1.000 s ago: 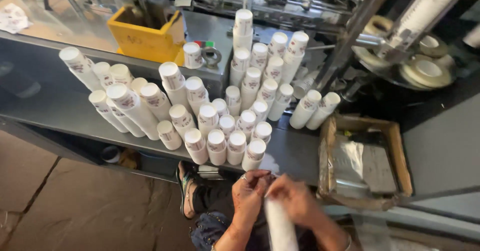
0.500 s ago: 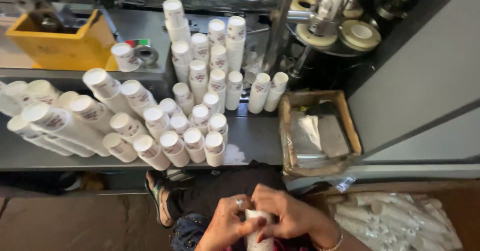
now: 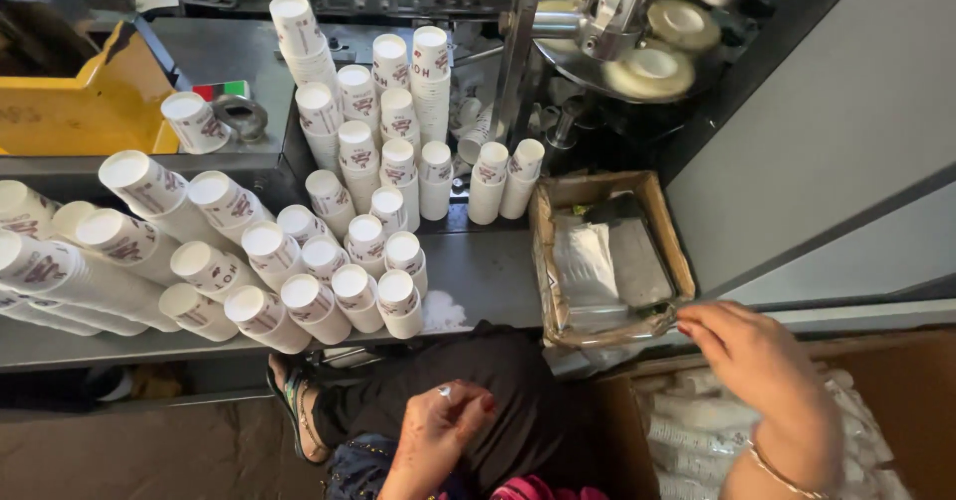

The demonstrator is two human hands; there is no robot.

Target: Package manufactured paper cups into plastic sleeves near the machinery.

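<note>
The right hand (image 3: pixel 757 356) reaches with loosely curled, empty fingers to the near right corner of the shallow brown cardboard tray (image 3: pixel 652 206), almost touching its rim. The tray sits at the worktop's (image 3: pixel 478 276) right end, its long axis running away from the person, one folded sheet of clear plastic wrap (image 3: pixel 588 261) inside. The left hand (image 3: pixel 438 435) rests half-closed and empty on the lap, well apart. About thirty stacks of white paper cups (image 3: pixel 358 291) crowd the worktop's left and middle. One yellow bin (image 3: pixel 90 102) stands at the far left.

Paper-cup workshop: cup stacks (image 3: pixel 329 251), forming machine (image 3: pixel 627 32), metal bench (image 3: pixel 478 281).
</note>
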